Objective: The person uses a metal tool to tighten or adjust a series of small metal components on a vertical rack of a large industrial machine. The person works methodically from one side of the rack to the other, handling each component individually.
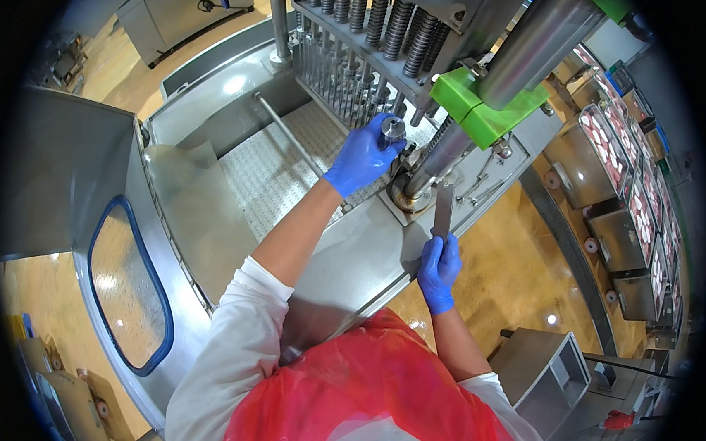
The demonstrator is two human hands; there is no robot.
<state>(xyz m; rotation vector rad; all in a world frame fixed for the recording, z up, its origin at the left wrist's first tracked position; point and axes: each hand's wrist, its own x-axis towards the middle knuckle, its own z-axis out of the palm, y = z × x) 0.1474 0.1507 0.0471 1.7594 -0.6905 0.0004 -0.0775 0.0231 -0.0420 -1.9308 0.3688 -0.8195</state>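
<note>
My left hand (359, 161), in a blue glove, is closed around a small round metal part (393, 127) with a hole in its top. It is just in front of the machine's needle head (340, 74), where rows of needles hang under coil springs (397, 29). Farther right and nearer to me, my right hand (439, 269), also gloved in blue, grips a flat metal bar (443, 209) that points away from me. The bar's far end is beside the foot of a steel column (441, 157) with a green clamp block (488, 107). Whether the round part touches the machine I cannot tell.
Below the needles lies a perforated metal bed (266, 164) crossed by a rod (289, 133). Small metal tools (478, 185) rest on the machine's right ledge. An open windowed door (130, 286) stands at left. Steel bins of meat (599, 149) line the right; a steel cabinet (536, 372) is nearer.
</note>
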